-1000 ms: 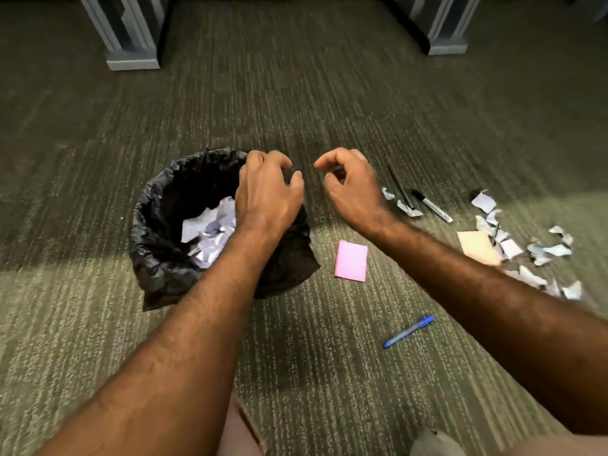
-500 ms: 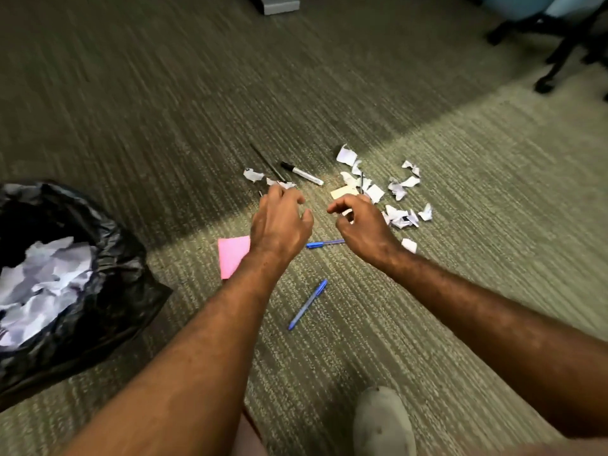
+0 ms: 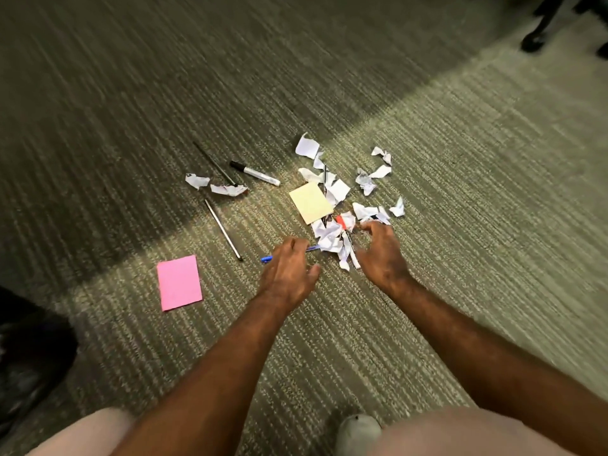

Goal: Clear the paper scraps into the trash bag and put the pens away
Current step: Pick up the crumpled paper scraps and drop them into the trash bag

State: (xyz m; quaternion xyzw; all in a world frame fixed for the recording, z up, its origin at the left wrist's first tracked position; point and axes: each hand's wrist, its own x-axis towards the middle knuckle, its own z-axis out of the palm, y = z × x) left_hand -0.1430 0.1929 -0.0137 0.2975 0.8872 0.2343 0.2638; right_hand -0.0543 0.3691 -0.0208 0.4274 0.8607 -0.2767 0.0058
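White paper scraps (image 3: 332, 236) lie in a loose pile on the carpet, with more scraps (image 3: 370, 182) spread behind it. My left hand (image 3: 289, 274) hovers just left of the pile, fingers apart, over a blue pen (image 3: 267, 258). My right hand (image 3: 381, 251) curls at the pile's right side, fingers spread, touching the scraps. A black-capped marker (image 3: 255, 173), a thin black pen (image 3: 214, 162) and a silver pen (image 3: 223, 230) lie further left. The black trash bag (image 3: 29, 357) shows only at the left edge.
A pink sticky pad (image 3: 179, 282) lies left of my left hand. A yellow sticky pad (image 3: 311, 202) rests against the scraps. Something small and red (image 3: 340, 221) sits in the pile. A chair base (image 3: 539, 31) stands at the top right. My shoe (image 3: 357, 432) is below.
My view swung right from the trash bag to the scrap pile. Both hands left the bag's rim and reached forward and down to either side of the scraps.
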